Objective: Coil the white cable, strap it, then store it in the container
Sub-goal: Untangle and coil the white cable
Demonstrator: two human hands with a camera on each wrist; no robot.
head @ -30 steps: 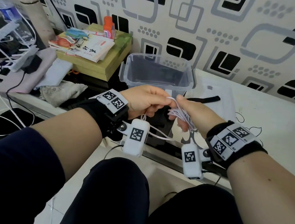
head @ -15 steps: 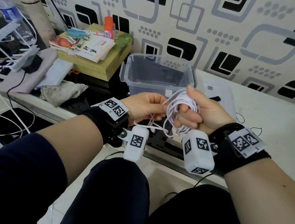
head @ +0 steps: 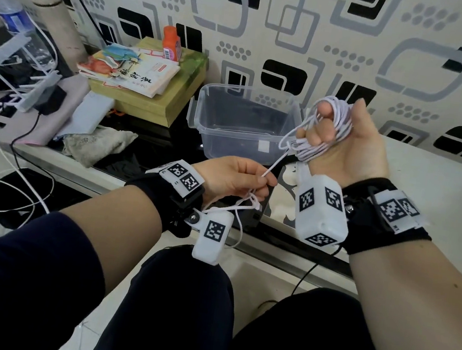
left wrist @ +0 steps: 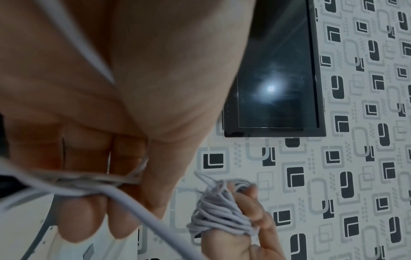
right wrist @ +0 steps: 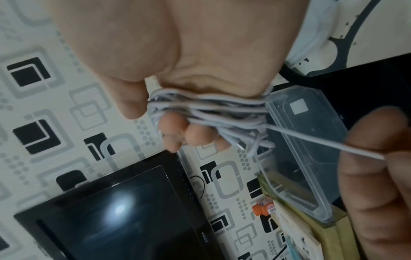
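Note:
The white cable (head: 336, 121) is wound in several loops around the curled fingers of my right hand (head: 336, 135), which is raised palm toward me beside the container. In the right wrist view the coil (right wrist: 209, 109) crosses those fingers. One taut strand (head: 273, 165) runs down from the coil to my left hand (head: 238, 180), which pinches it between thumb and fingers; loose cable (head: 237, 207) hangs below that hand. The clear plastic container (head: 201, 119) stands open just behind both hands. The strap is not in view.
A stack of books on a yellow-green box (head: 146, 97) with an orange bottle (head: 171, 43) sits left of the container. A thermos (head: 54, 16), a water bottle (head: 8, 13) and other cables (head: 7, 164) crowd the far left. A dark screen (right wrist: 124, 214) hangs on the patterned wall.
My right hand has risen and turned palm toward me with the coil around its fingers. The left hand stayed low, and the strand between the two hands has drawn taut.

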